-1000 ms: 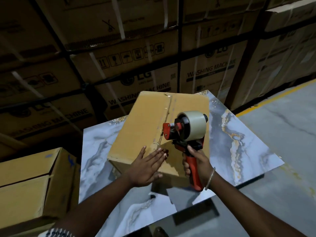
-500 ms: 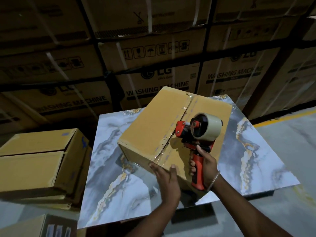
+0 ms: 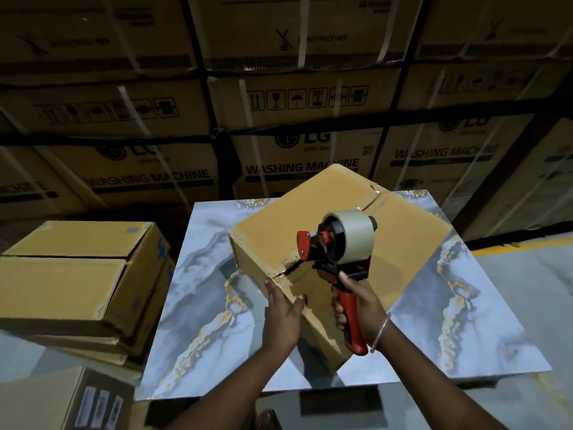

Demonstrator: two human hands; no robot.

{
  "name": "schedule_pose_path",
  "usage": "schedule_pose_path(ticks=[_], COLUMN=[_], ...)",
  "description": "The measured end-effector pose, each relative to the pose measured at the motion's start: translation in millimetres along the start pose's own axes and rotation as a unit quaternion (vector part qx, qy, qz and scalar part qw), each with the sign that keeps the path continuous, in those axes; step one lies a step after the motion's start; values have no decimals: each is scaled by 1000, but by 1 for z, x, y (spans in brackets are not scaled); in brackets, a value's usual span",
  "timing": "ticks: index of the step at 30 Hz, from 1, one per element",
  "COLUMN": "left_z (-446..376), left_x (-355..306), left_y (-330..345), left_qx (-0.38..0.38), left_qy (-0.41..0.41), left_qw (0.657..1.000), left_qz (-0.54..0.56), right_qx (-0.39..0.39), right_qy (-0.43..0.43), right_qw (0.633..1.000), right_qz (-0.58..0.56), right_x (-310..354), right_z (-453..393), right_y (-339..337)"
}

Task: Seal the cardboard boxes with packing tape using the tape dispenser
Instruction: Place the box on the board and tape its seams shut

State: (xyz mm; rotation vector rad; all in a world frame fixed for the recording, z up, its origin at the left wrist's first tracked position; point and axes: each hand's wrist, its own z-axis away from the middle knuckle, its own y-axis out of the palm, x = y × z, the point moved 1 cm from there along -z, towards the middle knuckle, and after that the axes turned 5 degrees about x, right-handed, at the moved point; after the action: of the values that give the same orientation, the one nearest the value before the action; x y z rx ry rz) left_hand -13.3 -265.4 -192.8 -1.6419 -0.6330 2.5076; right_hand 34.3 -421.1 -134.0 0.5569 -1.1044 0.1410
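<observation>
A brown cardboard box (image 3: 297,218) sits turned cornerwise on the marble-patterned table top (image 3: 204,293), with tape along its top seam. My left hand (image 3: 280,318) presses flat against the near side of the box below the seam's end, fingers straight. My right hand (image 3: 359,311) grips the red handle of the tape dispenser (image 3: 341,243), which carries a roll of pale tape. The dispenser's red front end hovers just above the box's near edge, by the seam.
A stack of closed brown boxes (image 3: 71,274) stands left of the table, with another box (image 3: 55,401) lower left. A wall of strapped washing machine cartons (image 3: 297,125) rises behind. Grey floor with a yellow line (image 3: 527,246) lies to the right.
My left hand slid from the box top down onto its near side. The box has turned more cornerwise, and the dispenser stays above the near seam end. My view shifted left.
</observation>
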Motion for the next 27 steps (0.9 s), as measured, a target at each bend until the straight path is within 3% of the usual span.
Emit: schedule_pose_path(ticks=[7,13,14,16,18,19,23,27], left_z=[-39,-59,-60,-73,-88,-96,-121,-143], left_x=[7,0,-4,-7,-16,-24,-59,-65], left_y=[-52,-78,-86,-105,-125,-135,-164,-178], left_qx=[74,117,99,-25,-108,-103,67,187], left_qy=[50,104,101,71,20,-14,-167,-220], left_qw=[993,987,990,997,983,969,905,879], left_qz=[-78,-18,-17,17,145,223,387,379], right_qx=[22,22,23,32,45,51,72,83], right_qy=[12,22,27,31,29,29,36,33], right_qw=[999,998,997,997,997,997,996,996], right_qz=[33,63,62,57,52,49,32,30], right_x=[5,9,10,12,15,16,20,19], right_z=[-31,-64,-69,-78,-86,-89,-102,-113], right_y=[26,52,55,61,67,70,82,90])
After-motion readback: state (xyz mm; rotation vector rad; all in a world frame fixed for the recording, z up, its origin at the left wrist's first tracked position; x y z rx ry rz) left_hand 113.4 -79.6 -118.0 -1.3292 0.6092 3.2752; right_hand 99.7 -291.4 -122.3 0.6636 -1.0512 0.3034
